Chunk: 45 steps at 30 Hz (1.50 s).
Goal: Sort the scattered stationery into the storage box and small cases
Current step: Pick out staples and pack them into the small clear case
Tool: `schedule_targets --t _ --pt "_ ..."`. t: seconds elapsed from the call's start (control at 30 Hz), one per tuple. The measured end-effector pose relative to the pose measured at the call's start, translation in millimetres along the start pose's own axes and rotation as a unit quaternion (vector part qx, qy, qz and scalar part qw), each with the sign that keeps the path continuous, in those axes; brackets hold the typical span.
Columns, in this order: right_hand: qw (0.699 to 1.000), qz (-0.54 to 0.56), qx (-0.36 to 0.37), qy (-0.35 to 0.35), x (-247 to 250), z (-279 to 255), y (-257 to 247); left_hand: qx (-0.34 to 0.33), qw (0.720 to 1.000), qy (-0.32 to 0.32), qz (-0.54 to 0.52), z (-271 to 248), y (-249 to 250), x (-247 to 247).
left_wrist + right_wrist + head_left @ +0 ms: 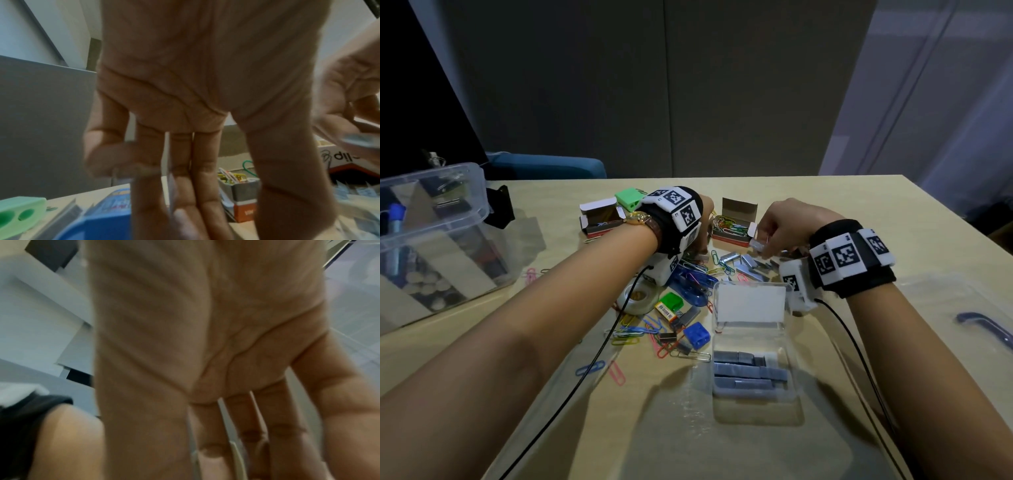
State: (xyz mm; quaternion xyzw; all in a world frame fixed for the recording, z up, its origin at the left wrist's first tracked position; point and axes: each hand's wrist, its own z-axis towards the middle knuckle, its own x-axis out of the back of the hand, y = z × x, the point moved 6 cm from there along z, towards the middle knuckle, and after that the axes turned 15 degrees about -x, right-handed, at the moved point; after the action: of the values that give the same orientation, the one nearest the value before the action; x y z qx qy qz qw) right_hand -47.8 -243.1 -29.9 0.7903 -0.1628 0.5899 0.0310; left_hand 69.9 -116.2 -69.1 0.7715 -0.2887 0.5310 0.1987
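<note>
My right hand (770, 240) pinches a short grey strip of staples (756, 245) just above the loose staple pile (750, 265); the left wrist view catches this strip (357, 140) too. My left hand (703, 240) reaches down with straight fingers (185, 194) into the coloured paper clips (698, 270), and I see nothing held in it. The small clear case (791, 394) lies open near me with several staple strips inside, its lid (750, 303) standing up. The storage box (482, 205) sits at far left. The right wrist view shows only my blurred palm (226, 459).
A red-and-white carton of paper clips (732, 228) stands between my hands, another open carton (601, 219) to its left. A green sharpener (629, 198), tape roll (637, 298), blue stapler (691, 286) and blue sharpener (697, 334) lie around. The storage box's clear lid (962, 308) lies at right.
</note>
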Motion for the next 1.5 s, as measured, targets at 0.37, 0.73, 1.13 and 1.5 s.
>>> schedule_targets --t 0.37,0.73,1.13,1.5 --pt "0.963 0.238 0.117 0.056 41.2 -21.0 0.9 -0.103 0.927 0.135 -0.334 -95.3 8.2 32.5" --pt "0.931 0.308 0.182 0.076 56.9 -39.8 -10.2 -0.069 0.505 0.187 -0.84 -120.3 -2.0 7.8" --pt "0.869 0.414 0.232 0.142 67.1 -49.3 -14.3 -0.091 0.491 0.245 -0.831 -121.9 8.8 14.3" --pt "0.836 0.459 0.234 0.189 68.7 -55.5 -16.4 -0.031 0.402 0.294 -0.866 -122.8 25.2 7.6"
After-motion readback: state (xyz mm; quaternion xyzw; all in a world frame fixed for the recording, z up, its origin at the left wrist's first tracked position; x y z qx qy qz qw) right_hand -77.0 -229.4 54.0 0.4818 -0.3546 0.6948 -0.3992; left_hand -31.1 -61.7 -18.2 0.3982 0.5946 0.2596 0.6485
